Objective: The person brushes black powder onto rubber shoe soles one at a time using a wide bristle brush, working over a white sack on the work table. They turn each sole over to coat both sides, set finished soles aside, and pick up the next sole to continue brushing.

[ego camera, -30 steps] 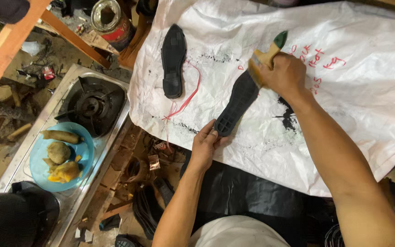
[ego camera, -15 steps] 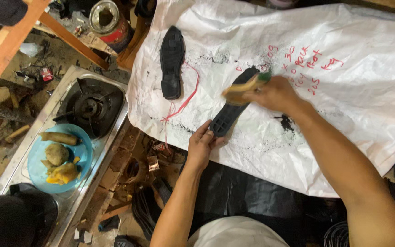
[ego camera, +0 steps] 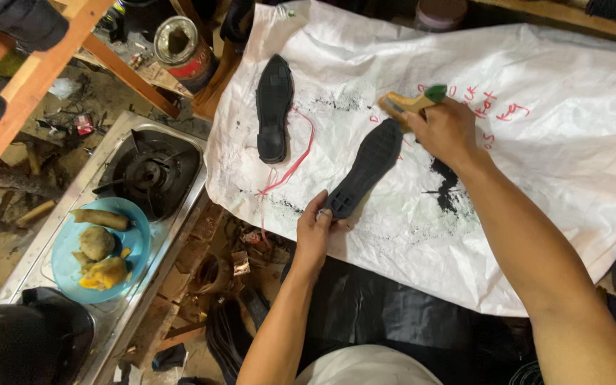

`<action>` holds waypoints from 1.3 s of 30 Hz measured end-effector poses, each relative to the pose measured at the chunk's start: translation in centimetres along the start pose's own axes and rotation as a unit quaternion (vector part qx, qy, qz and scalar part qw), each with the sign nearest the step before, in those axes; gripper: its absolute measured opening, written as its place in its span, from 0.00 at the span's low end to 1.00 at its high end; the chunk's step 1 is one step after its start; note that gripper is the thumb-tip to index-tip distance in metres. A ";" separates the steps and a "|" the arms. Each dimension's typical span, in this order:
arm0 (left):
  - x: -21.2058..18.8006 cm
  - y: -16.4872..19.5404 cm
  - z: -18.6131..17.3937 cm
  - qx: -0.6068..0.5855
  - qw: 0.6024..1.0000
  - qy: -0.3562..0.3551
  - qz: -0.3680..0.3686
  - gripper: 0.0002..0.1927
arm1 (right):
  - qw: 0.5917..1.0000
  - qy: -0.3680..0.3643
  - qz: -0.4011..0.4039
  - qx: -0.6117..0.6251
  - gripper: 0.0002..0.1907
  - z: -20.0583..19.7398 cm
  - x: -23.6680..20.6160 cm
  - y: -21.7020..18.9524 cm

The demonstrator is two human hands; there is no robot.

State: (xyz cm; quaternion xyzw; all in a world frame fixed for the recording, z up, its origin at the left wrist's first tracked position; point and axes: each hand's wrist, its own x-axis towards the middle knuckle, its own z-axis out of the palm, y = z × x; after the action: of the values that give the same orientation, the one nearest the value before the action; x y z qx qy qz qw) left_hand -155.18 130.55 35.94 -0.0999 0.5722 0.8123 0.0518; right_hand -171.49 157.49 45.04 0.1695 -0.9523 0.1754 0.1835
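A black shoe sole (ego camera: pixel 365 167) lies slantwise on a white woven sack sheet (ego camera: pixel 536 171). My left hand (ego camera: pixel 315 228) pinches its near heel end and holds it down. My right hand (ego camera: pixel 447 128) grips a wooden-handled brush (ego camera: pixel 408 103) with a green tip, its head at the sole's far toe end. A second black sole (ego camera: pixel 274 107) lies apart on the sheet's left side, beside a red thread (ego camera: pixel 290 167).
Left of the sheet stands a steel gas stove (ego camera: pixel 147 171) with a blue plate of food (ego camera: pixel 98 249) on it. An open tin (ego camera: pixel 180 43) and wooden bars (ego camera: pixel 30 78) are at the upper left. Black smears mark the sheet.
My right hand drew the brush down the sole toward me, then moved it back up to the toe end. My left hand stayed on the heel.
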 end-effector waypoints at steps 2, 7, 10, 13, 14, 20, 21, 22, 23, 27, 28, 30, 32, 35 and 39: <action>-0.7 1.4 0.1 0.133 0.980 -0.028 0.145 0.30 | 0.999 0.040 0.002 0.013 0.12 -0.7 -0.6 -0.1; -1.3 2.8 0.0 0.363 0.916 -0.025 0.170 0.23 | 0.985 0.071 0.056 0.145 0.12 -3.7 -2.2 -2.5; -0.1 1.6 -0.1 0.186 0.981 0.010 0.059 0.19 | 0.967 0.061 0.106 0.223 0.11 -5.0 -3.1 -3.9; 1.3 0.1 -0.5 -0.158 0.987 0.031 0.002 0.17 | 0.937 0.047 0.148 0.314 0.11 -5.2 -3.9 -5.2; 1.4 -0.2 -1.0 -0.219 0.976 0.018 -0.007 0.16 | 0.930 0.043 0.159 0.328 0.11 -5.1 -4.1 -5.7; 1.1 -1.6 -1.4 -0.224 0.970 0.032 -0.086 0.23 | 0.929 -0.013 -0.005 0.369 0.15 -1.7 -4.9 -10.5; 1.0 -1.7 -1.3 -0.218 0.971 0.030 -0.093 0.25 | 0.921 -0.029 -0.074 0.382 0.18 -1.0 -5.0 -11.1; 0.9 -1.8 -1.2 -0.215 0.972 0.026 -0.091 0.26 | 0.945 -0.087 -0.036 0.313 0.18 -0.5 -4.6 -11.1; 0.9 -1.8 -1.2 -0.212 0.973 0.024 -0.090 0.26 | 0.959 -0.146 0.003 0.241 0.18 0.1 -4.2 -11.0; 1.1 -1.9 -1.6 -0.199 0.977 0.014 -0.071 0.26 | 0.994 -0.018 0.033 0.105 0.18 1.3 -3.2 -9.8; 1.3 -1.9 -1.7 -0.191 0.979 0.016 -0.067 0.26 | 0.983 -0.050 0.023 0.175 0.18 1.6 -3.0 -9.5; 1.3 -1.9 -1.8 -0.175 0.982 0.022 -0.067 0.26 | 0.943 -0.118 0.009 0.310 0.16 1.9 -2.7 -9.0; 1.4 -1.9 -1.9 -0.150 0.986 0.031 -0.072 0.25 | 0.964 -0.211 0.067 0.148 0.20 2.0 -2.1 -8.5; 1.4 -1.8 -1.7 -0.132 0.988 0.042 -0.069 0.25 | 0.993 -0.072 0.084 0.032 0.21 2.1 -0.9 -7.4; 1.5 -1.0 -1.5 -0.103 0.991 0.051 -0.064 0.25 | 0.994 -0.028 -0.012 0.108 0.19 1.9 0.6 -5.7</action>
State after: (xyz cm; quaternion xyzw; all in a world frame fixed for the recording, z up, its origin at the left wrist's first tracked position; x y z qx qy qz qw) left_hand -156.26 129.41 34.19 -0.1821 0.4797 0.8559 0.0636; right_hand -170.32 151.62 45.19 0.2049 -0.9304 0.2697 0.1401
